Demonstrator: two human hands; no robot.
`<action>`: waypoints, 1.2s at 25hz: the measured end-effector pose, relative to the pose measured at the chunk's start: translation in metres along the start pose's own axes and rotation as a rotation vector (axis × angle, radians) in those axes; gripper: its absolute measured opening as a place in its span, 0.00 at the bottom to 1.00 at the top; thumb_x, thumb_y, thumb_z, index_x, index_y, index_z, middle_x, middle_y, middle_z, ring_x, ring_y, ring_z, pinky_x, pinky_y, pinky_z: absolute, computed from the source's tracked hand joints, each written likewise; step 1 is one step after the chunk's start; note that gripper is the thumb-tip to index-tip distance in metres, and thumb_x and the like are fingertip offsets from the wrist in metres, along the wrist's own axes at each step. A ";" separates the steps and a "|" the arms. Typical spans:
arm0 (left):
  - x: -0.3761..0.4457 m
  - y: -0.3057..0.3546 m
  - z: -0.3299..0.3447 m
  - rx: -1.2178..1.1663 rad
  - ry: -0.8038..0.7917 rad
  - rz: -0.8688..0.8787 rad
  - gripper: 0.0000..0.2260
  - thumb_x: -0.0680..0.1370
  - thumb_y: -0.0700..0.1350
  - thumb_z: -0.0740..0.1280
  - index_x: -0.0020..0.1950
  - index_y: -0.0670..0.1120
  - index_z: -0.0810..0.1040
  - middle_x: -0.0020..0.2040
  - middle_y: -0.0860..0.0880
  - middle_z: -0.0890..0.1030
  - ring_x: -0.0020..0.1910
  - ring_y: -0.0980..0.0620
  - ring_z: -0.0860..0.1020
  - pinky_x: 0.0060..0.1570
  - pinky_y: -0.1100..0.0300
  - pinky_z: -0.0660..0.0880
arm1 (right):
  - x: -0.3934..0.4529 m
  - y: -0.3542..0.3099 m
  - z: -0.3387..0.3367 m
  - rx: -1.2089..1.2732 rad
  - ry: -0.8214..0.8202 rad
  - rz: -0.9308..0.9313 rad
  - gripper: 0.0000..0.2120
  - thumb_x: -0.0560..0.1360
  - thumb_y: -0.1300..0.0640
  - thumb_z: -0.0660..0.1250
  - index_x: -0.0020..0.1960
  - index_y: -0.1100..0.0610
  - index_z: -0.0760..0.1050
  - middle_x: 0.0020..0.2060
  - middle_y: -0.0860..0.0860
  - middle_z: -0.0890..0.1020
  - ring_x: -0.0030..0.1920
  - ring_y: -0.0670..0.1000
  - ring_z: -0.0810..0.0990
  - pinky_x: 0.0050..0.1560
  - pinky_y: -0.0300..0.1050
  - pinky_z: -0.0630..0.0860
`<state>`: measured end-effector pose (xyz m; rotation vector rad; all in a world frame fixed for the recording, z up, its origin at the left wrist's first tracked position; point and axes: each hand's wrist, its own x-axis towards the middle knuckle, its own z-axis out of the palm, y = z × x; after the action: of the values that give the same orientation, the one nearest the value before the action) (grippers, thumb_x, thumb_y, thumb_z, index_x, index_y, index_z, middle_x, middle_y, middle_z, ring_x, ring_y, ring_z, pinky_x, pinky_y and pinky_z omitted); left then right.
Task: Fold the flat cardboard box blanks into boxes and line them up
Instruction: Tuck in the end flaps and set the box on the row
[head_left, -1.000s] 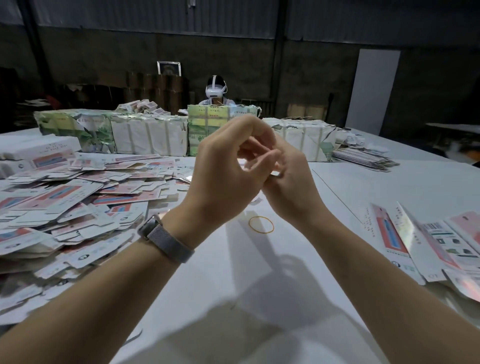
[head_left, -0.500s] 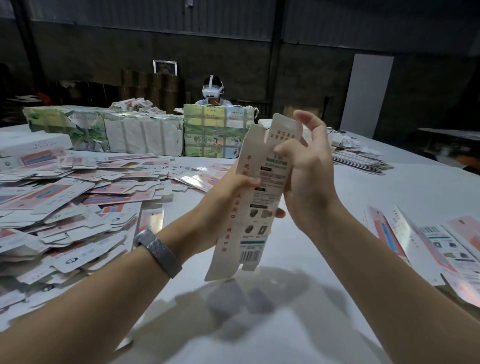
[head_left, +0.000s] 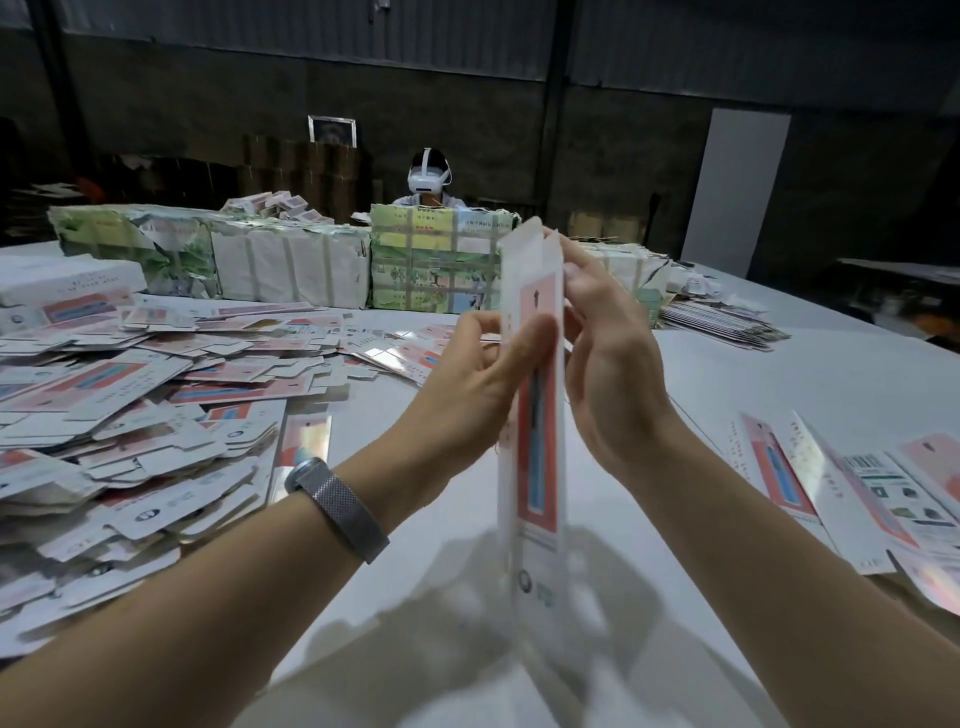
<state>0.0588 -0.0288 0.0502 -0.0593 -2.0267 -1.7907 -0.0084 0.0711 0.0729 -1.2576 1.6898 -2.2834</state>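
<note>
Head view: nearest are two bare forearms reaching out over a white desk (head_left: 779, 374), the left one wearing a grey mesh wristband (head_left: 337, 506). Between them one box blank (head_left: 535, 415) stands upright on its long axis above the desk, pink and blue print facing the camera, its lower end blurred. The left hand (head_left: 467, 384) pinches the blank's left edge, thumb on the printed face and fingers curled behind. The right hand (head_left: 608, 358) holds the right edge with fingers nearly straight, their tips at the upper flap; how tightly it grips cannot be told.

To the left a loose heap of flat blanks (head_left: 114, 415) covers much of the desk, too many and too overlapped to count. To the right lies a smaller fan of blanks (head_left: 841, 478), roughly five, some face up and some showing barcode panels, running off the edge of the picture.

Farther back, four wrapped bundles (head_left: 291, 270) stand in a row across the desk, two with green printed wrapping and two pale; the hands and the blank hide part of the rightmost one. A white carton (head_left: 62, 286) sits at the far left, and a low stack of flat sheets (head_left: 722, 322) at the far right.

Behind the bundles sits another person wearing a white headset (head_left: 428, 179). The room beyond is dim, with dark walls, brown cartons (head_left: 301, 166) stacked behind, and a white panel (head_left: 732, 192) leaning at right.
</note>
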 end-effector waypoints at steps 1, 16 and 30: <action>0.000 -0.001 0.000 -0.046 0.049 0.016 0.25 0.71 0.66 0.66 0.58 0.49 0.69 0.39 0.58 0.84 0.35 0.60 0.82 0.33 0.66 0.76 | -0.001 -0.001 0.000 0.032 -0.028 0.025 0.20 0.79 0.48 0.55 0.68 0.50 0.74 0.55 0.51 0.84 0.55 0.52 0.83 0.52 0.48 0.82; -0.007 0.002 -0.007 -0.393 -0.045 -0.154 0.32 0.82 0.67 0.49 0.39 0.54 0.87 0.36 0.48 0.84 0.36 0.49 0.85 0.35 0.57 0.81 | -0.003 0.009 0.006 -0.510 0.214 -0.214 0.08 0.78 0.52 0.64 0.48 0.55 0.79 0.48 0.45 0.71 0.50 0.37 0.77 0.49 0.34 0.77; -0.007 0.003 -0.005 -0.293 -0.041 -0.155 0.33 0.78 0.70 0.52 0.51 0.43 0.83 0.43 0.40 0.81 0.38 0.45 0.82 0.39 0.55 0.81 | -0.002 -0.010 0.014 -0.492 0.147 -0.079 0.10 0.80 0.47 0.65 0.41 0.49 0.75 0.50 0.43 0.67 0.61 0.48 0.70 0.62 0.40 0.70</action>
<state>0.0674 -0.0316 0.0505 -0.0267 -1.8237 -2.1896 0.0060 0.0649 0.0805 -1.2650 2.4018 -2.1174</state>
